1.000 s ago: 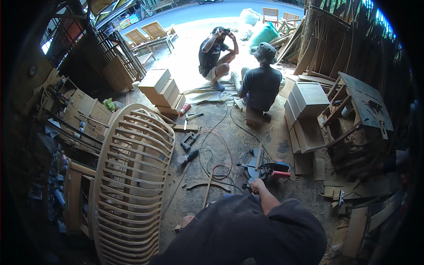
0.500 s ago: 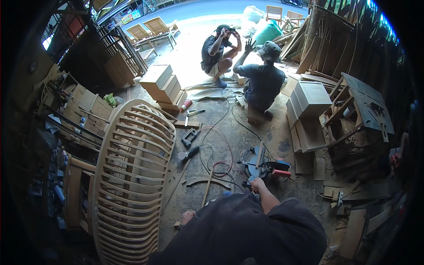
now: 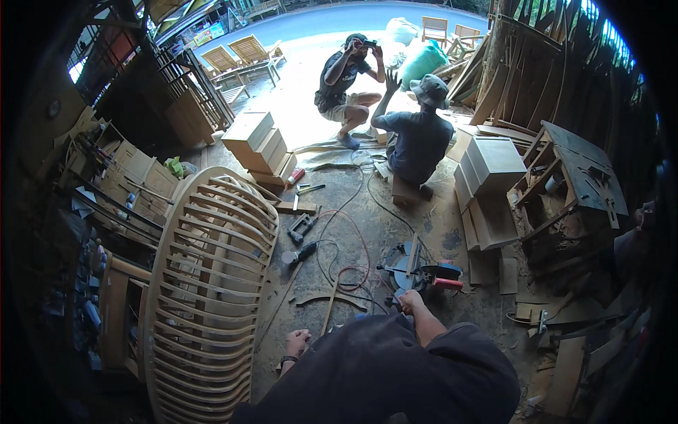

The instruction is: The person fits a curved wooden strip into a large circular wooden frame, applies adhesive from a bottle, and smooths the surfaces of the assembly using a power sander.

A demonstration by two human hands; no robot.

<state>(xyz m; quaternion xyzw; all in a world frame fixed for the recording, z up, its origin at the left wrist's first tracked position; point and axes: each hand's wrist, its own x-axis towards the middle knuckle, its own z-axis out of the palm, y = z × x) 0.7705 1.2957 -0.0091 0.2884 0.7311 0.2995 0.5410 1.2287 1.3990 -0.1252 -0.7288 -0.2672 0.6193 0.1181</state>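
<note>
A mitre saw (image 3: 408, 267) stands on the floor ahead, a narrow wooden strip (image 3: 412, 256) lying across its table and its red handle (image 3: 447, 283) off to the right. My right hand (image 3: 410, 302) is closed on the near front of the saw's base; the part inside the fist is hidden. Lower left, my left hand (image 3: 297, 343) hovers low beside my dark shirt, fingers curled in. What they hold, if anything, does not show. Near it are a thin wooden stick (image 3: 330, 305) and a curved wooden piece (image 3: 330, 297).
A slatted oval wooden frame (image 3: 212, 283) fills the left side. Power tools (image 3: 302, 227) and cables (image 3: 353, 272) lie mid-floor. Stacked wooden boxes (image 3: 487, 184) and a workbench (image 3: 583, 166) stand right. Two people, one squatting (image 3: 340, 88), one seated (image 3: 418, 141), are ahead.
My left hand has come further out from beside my shirt and shows more. My right hand stays at the saw. The squatting person has shifted slightly; the view has tilted a little.
</note>
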